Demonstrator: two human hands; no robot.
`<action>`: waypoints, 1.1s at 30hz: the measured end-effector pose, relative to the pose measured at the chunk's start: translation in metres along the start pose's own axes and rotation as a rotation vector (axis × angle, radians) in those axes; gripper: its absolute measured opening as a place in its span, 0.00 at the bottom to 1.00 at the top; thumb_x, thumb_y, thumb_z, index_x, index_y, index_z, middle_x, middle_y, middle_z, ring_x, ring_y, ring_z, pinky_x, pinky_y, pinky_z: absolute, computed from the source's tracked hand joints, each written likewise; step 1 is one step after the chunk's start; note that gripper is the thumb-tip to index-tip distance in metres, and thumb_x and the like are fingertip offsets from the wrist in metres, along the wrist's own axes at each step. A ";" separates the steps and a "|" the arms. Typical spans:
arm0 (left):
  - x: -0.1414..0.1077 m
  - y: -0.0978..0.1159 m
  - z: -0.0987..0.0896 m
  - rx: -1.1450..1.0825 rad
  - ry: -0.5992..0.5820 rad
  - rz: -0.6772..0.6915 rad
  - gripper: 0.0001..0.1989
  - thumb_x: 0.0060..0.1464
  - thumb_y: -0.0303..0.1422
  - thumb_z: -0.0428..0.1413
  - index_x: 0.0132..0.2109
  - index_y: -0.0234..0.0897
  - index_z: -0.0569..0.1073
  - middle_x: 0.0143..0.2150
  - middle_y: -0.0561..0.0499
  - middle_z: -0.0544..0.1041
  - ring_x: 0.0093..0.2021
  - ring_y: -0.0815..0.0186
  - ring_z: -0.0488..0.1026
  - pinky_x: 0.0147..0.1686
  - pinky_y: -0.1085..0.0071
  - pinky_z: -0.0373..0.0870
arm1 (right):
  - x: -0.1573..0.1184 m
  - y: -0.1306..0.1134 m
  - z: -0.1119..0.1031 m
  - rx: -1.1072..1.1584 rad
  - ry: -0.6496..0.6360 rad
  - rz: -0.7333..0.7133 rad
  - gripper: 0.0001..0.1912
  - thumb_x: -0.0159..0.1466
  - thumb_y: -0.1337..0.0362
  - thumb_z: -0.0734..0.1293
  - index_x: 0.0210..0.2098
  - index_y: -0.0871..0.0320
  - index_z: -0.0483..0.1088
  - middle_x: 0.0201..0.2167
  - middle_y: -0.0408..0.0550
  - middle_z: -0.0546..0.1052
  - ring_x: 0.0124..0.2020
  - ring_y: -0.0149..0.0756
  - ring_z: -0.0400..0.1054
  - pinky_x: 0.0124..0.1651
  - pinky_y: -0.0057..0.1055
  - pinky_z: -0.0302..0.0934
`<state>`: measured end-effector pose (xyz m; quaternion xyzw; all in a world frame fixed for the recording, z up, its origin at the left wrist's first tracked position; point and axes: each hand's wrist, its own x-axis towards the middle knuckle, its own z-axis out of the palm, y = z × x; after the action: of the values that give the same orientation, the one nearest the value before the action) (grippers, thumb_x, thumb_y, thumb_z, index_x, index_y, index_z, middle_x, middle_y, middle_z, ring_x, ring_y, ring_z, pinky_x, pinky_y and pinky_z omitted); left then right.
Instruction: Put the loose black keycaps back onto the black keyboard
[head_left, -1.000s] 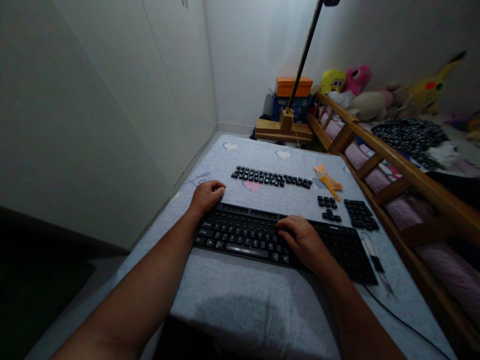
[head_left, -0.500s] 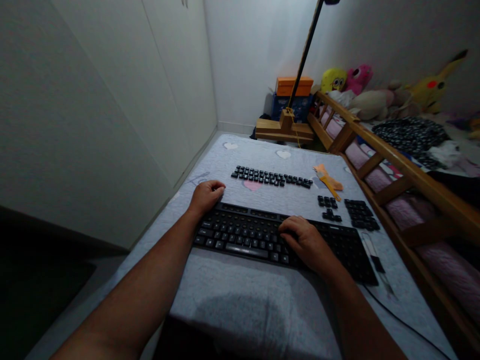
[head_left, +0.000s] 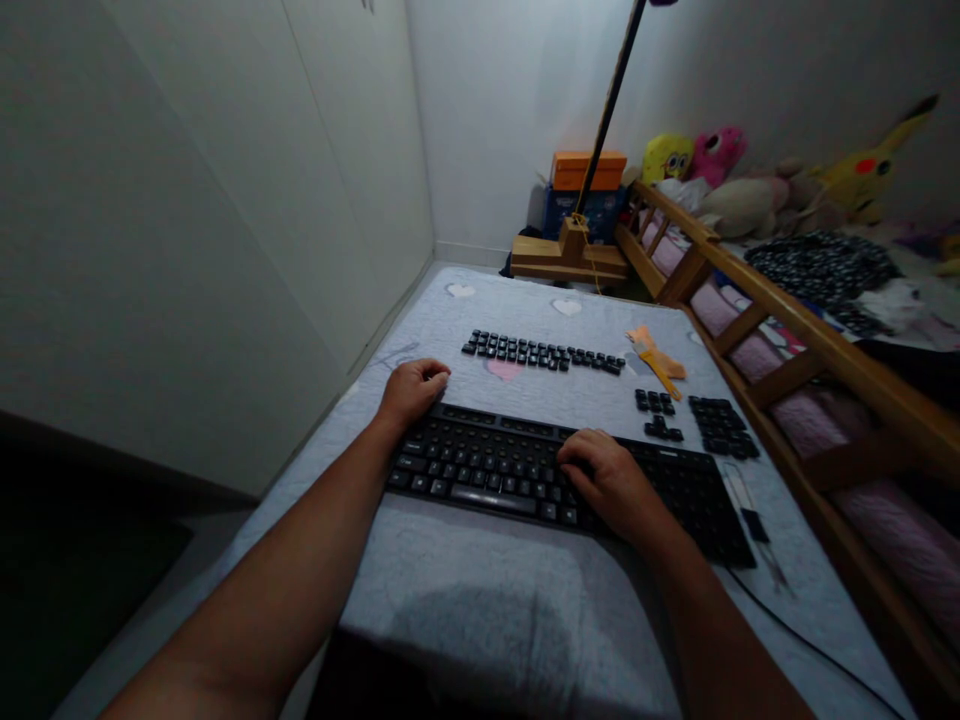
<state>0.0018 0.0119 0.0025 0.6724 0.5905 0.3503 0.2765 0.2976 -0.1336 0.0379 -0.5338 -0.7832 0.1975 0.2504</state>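
A black keyboard [head_left: 495,497] lies on the quilted cloth in front of me; letter keys and the space bar sit in its lower rows, while its upper rows and right end show bare key sockets. At its top left corner rests my left hand [head_left: 409,390], fingers curled in towards the thumb; whether something small is between them is hidden. My right hand [head_left: 611,480] is over the right part of the letter keys, thumb and fingers pinched together at the key surface. What they pinch is too small to make out. Beyond the keyboard, loose keycaps [head_left: 525,352] lie in rows.
More keycaps [head_left: 721,428] lie in blocks at the right. An orange-handled brush [head_left: 660,375] lies on an orange cloth [head_left: 670,366]. A slim wire tool [head_left: 754,525] is beside the keyboard's right end, near its cable [head_left: 810,635]. A wooden bed rail [head_left: 817,350] borders the right side.
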 end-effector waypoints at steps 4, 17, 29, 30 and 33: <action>0.000 0.001 -0.001 -0.003 0.003 0.005 0.16 0.47 0.39 0.54 0.37 0.34 0.80 0.35 0.47 0.81 0.36 0.60 0.76 0.40 0.67 0.70 | 0.001 -0.001 0.000 -0.019 -0.013 -0.013 0.09 0.61 0.76 0.64 0.30 0.56 0.68 0.33 0.46 0.74 0.38 0.38 0.66 0.44 0.35 0.60; 0.000 0.000 0.000 -0.007 0.004 0.001 0.17 0.47 0.40 0.54 0.38 0.35 0.81 0.35 0.47 0.82 0.36 0.60 0.77 0.40 0.67 0.71 | 0.003 -0.001 0.004 -0.033 0.030 0.022 0.08 0.62 0.74 0.63 0.31 0.56 0.69 0.33 0.47 0.74 0.38 0.39 0.66 0.44 0.36 0.60; 0.000 0.001 0.000 -0.006 0.008 -0.010 0.16 0.46 0.39 0.55 0.38 0.35 0.81 0.36 0.47 0.82 0.36 0.60 0.76 0.41 0.67 0.71 | 0.005 -0.002 0.008 0.000 0.042 0.087 0.08 0.61 0.74 0.63 0.30 0.56 0.69 0.33 0.46 0.71 0.39 0.38 0.66 0.44 0.34 0.59; -0.001 0.001 0.000 -0.005 0.007 -0.010 0.16 0.46 0.39 0.55 0.38 0.35 0.81 0.36 0.47 0.82 0.36 0.60 0.76 0.41 0.67 0.71 | 0.005 -0.003 0.008 -0.003 0.038 0.091 0.08 0.61 0.74 0.64 0.29 0.56 0.69 0.33 0.46 0.71 0.39 0.38 0.66 0.44 0.35 0.59; -0.001 0.001 0.000 -0.004 0.006 -0.012 0.16 0.46 0.40 0.54 0.38 0.35 0.80 0.36 0.47 0.82 0.36 0.60 0.76 0.41 0.67 0.70 | 0.006 -0.003 0.008 -0.016 0.020 0.098 0.08 0.60 0.74 0.64 0.30 0.56 0.68 0.33 0.46 0.72 0.39 0.38 0.65 0.45 0.35 0.59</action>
<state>0.0022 0.0112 0.0030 0.6671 0.5947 0.3520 0.2782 0.2887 -0.1291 0.0349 -0.5754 -0.7552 0.1979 0.2437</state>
